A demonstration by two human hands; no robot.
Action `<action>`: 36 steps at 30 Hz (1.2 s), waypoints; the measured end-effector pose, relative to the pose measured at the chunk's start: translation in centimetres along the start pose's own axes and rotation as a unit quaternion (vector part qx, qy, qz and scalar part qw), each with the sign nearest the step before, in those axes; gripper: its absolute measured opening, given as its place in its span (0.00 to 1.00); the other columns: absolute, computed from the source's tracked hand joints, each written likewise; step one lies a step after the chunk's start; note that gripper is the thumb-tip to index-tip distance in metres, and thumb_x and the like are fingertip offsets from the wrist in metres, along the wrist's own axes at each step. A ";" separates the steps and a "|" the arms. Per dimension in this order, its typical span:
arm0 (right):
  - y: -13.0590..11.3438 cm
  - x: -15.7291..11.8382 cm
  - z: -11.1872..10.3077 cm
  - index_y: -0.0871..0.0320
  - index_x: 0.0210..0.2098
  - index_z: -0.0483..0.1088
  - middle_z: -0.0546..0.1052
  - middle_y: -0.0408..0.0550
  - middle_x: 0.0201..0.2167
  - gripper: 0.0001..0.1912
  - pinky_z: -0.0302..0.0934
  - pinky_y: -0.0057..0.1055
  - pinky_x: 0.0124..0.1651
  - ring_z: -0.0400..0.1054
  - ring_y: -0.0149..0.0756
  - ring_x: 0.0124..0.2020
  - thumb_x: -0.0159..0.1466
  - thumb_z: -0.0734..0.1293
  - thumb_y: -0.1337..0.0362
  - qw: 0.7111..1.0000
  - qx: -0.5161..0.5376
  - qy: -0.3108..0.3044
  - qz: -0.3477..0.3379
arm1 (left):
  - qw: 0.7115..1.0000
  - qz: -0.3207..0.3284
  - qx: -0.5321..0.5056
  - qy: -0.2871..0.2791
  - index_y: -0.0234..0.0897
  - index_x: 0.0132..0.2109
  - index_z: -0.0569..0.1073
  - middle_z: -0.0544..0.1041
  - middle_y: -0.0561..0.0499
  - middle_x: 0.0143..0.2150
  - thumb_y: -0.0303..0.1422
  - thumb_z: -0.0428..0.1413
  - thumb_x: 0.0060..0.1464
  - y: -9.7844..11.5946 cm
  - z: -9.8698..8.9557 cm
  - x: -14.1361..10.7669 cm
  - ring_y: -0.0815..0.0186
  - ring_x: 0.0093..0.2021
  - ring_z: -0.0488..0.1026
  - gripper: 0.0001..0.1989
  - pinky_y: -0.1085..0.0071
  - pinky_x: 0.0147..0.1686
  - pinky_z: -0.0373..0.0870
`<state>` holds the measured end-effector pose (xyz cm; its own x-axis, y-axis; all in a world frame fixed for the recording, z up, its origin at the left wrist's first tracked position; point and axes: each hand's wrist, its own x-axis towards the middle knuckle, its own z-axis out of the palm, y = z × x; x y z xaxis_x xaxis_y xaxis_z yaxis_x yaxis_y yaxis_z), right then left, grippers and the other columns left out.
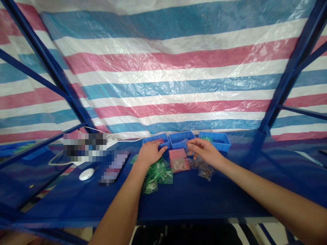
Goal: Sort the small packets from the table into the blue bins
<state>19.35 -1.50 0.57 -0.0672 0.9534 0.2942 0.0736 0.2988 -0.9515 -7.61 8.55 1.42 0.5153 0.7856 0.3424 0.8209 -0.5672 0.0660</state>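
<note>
My left hand rests palm down over the front rim of the left blue bin, thumb held apart and fingers stretched forward. Below it lies a pile of green-tinted plastic bags with small pale parts inside. In front of the middle blue bin is my right hand, its thumb and forefinger close together in a pinch. Whatever sits between those fingertips is too small to make out. Clear bags with brownish small parts lie just under this hand. Between the hands is a red-tinted bag.
A right blue bin holds some green bags. To the left are a phone, a white rounded case and a white power strip with cables. Blue metal posts and a striped tarp stand behind the blue table.
</note>
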 end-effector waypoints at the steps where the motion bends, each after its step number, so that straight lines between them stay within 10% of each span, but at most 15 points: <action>1: 0.0 0.0 0.0 0.55 0.43 0.75 0.79 0.45 0.33 0.20 0.67 0.30 0.29 0.73 0.34 0.28 0.62 0.71 0.47 1.000 0.000 -0.001 0.000 | 1.000 -0.001 -0.004 0.003 0.44 0.61 0.74 0.74 0.44 0.64 0.53 0.47 0.66 0.0 0.0 0.0 0.50 0.60 0.72 0.27 0.57 0.59 0.65; 9: 0.2 0.0 -0.1 0.56 0.44 0.75 0.79 0.45 0.33 0.20 0.67 0.30 0.29 0.73 0.33 0.28 0.63 0.70 0.46 1.000 -0.008 -0.006 -0.002 | 0.994 0.020 -0.064 0.090 0.40 0.55 0.78 0.77 0.43 0.59 0.46 0.47 0.68 2.4 -1.3 -0.3 0.54 0.62 0.70 0.22 0.58 0.64 0.62; 16: 0.4 0.1 -0.3 0.55 0.44 0.75 0.78 0.45 0.34 0.19 0.68 0.30 0.30 0.74 0.35 0.30 0.64 0.70 0.47 1.000 -0.010 -0.006 -0.009 | 0.983 0.089 -0.157 0.017 0.41 0.48 0.80 0.82 0.47 0.48 0.43 0.46 0.69 4.5 -4.0 -0.9 0.57 0.49 0.77 0.20 0.63 0.53 0.71; 23: 0.5 0.0 -0.3 0.55 0.43 0.75 0.79 0.46 0.35 0.19 0.68 0.30 0.29 0.75 0.37 0.33 0.64 0.70 0.46 1.000 -0.026 -0.011 -0.008 | 0.985 0.092 -0.129 -0.062 0.41 0.42 0.81 0.83 0.48 0.39 0.38 0.52 0.64 3.6 -2.1 -0.8 0.59 0.38 0.78 0.13 0.65 0.41 0.72; 30: 0.3 0.0 -0.3 0.55 0.43 0.75 0.78 0.46 0.34 0.19 0.68 0.30 0.30 0.74 0.37 0.32 0.64 0.69 0.46 1.000 -0.026 -0.012 -0.010 | 0.985 0.066 -0.146 0.061 0.41 0.49 0.80 0.81 0.47 0.51 0.39 0.48 0.68 4.4 -4.7 -1.8 0.57 0.52 0.76 0.17 0.61 0.56 0.70; 36: 0.2 -0.1 -0.3 0.55 0.43 0.75 0.78 0.45 0.33 0.19 0.67 0.30 0.29 0.74 0.36 0.31 0.65 0.69 0.46 0.999 -0.032 -0.023 -0.010 | 0.986 -0.090 -0.066 0.125 0.38 0.69 0.62 0.66 0.40 0.69 0.53 0.53 0.61 1.7 -4.0 -6.2 0.49 0.70 0.61 0.36 0.53 0.69 0.58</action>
<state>19.63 -1.55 0.36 -0.1155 0.9443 0.3081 0.1351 0.3222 -0.9370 -10.45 1.71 3.16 0.2739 0.7998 0.5341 0.8461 -0.4644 0.2616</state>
